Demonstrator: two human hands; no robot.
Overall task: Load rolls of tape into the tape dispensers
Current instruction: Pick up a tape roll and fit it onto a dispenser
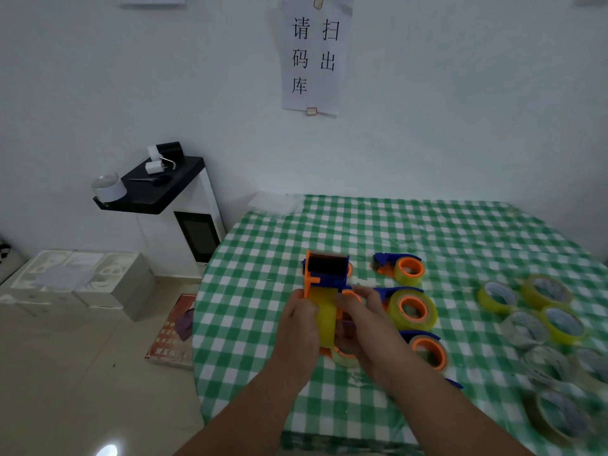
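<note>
Both hands [332, 319] grip a dispenser [325, 274] with its yellow roll [325, 319]; three dispensers [411, 309] loaded right, loose rolls [543, 319] far right remain.

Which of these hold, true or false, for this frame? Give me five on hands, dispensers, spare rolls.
1. Both hands, left hand and right hand, hold the dispenser. True.
2. The spare rolls lie left of the hands. False: they lie to the right.
3. The tablecloth is green and white checked. True.
4. The held roll is red. False: yellow.
5. No loaded dispenser is on the table. False: several lie there.
</note>
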